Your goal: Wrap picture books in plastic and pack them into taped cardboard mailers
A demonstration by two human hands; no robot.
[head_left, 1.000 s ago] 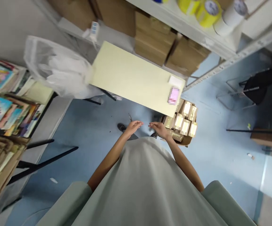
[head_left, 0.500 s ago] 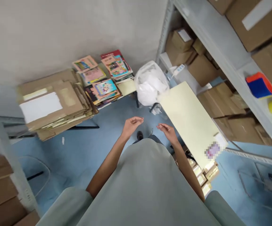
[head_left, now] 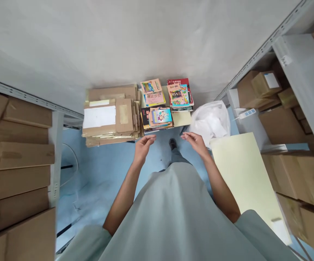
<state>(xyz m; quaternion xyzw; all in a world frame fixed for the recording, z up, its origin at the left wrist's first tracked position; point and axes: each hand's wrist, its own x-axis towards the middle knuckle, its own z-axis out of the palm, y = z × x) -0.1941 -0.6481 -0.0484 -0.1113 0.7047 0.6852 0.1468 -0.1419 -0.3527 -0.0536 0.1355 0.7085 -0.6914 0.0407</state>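
Observation:
My left hand is held out in the air in front of the stacked books, fingers stretched and the thumb close below them, with nothing in it. My right hand faces it, fingers pointing left, also without anything held. A pile of picture books lies just beyond my left hand on a pale table. More books and a stack with a red cover lie behind. Nearest to my right hand is a white plastic bag full of crumpled white material.
Flattened cardboard is stacked on the table's left. A pale yellow tabletop stands at my right. Shelves with cardboard boxes line the left, and more boxes the right. A power strip rests on the right shelf.
My view has turned left and come nearer to the table, which is now straight ahead. Both hands stay raised and apart, with nothing picked up.

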